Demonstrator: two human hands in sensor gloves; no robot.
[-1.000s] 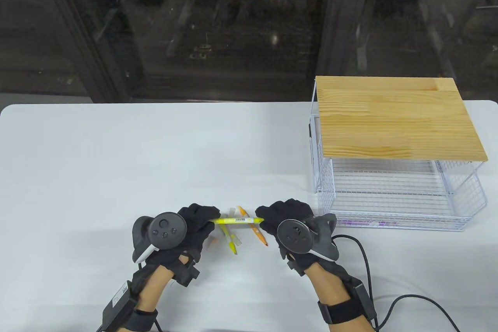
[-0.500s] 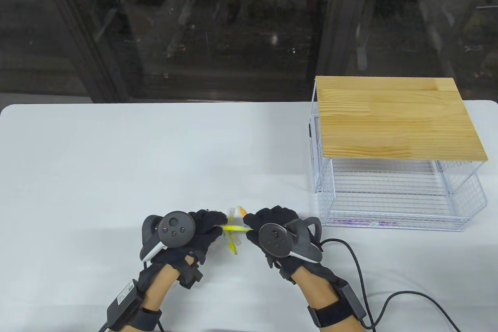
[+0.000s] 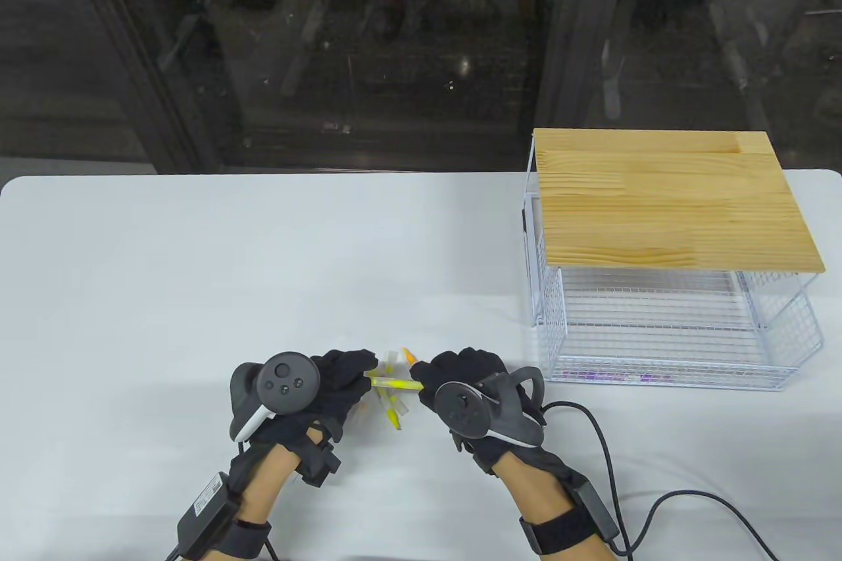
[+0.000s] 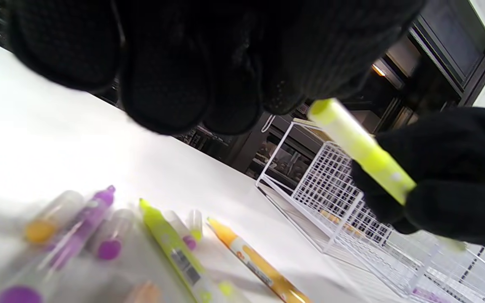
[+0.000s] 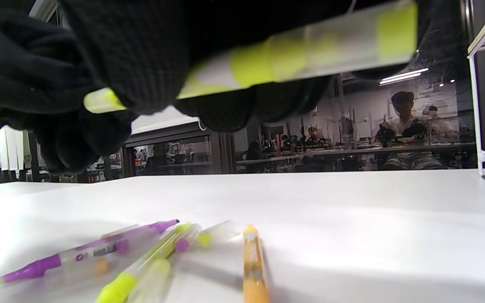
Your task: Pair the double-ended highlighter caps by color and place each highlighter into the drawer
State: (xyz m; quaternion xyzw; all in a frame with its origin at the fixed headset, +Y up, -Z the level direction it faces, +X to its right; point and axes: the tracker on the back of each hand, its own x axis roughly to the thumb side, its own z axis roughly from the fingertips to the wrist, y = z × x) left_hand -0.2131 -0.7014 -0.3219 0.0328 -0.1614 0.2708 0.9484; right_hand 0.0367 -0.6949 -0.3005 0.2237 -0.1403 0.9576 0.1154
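Note:
A yellow highlighter (image 3: 393, 383) hangs level just above the table, held between both hands. My right hand (image 3: 421, 383) grips its right part; the clear yellow-tipped cap (image 5: 394, 29) on that end shows in the right wrist view. My left hand (image 3: 365, 373) has its fingers curled and pinches the left end (image 4: 316, 109). Below lie a second yellow highlighter (image 3: 393, 413), an orange one (image 5: 253, 261) and a purple one (image 5: 91, 252), with loose clear caps (image 5: 209, 236) among them. The white wire drawer (image 3: 658, 337) stands pulled out at the right, a purple highlighter (image 3: 618, 377) inside.
The drawer sits in a wire frame under a wooden top (image 3: 671, 199) at the table's right. A black cable (image 3: 612, 442) trails from my right wrist across the front right. People sit at desks behind the glass in the right wrist view.
My right hand slid left along the yellow highlighter, closing the gap between the hands. In the last half second my left hand drew slightly left, baring more of that end.

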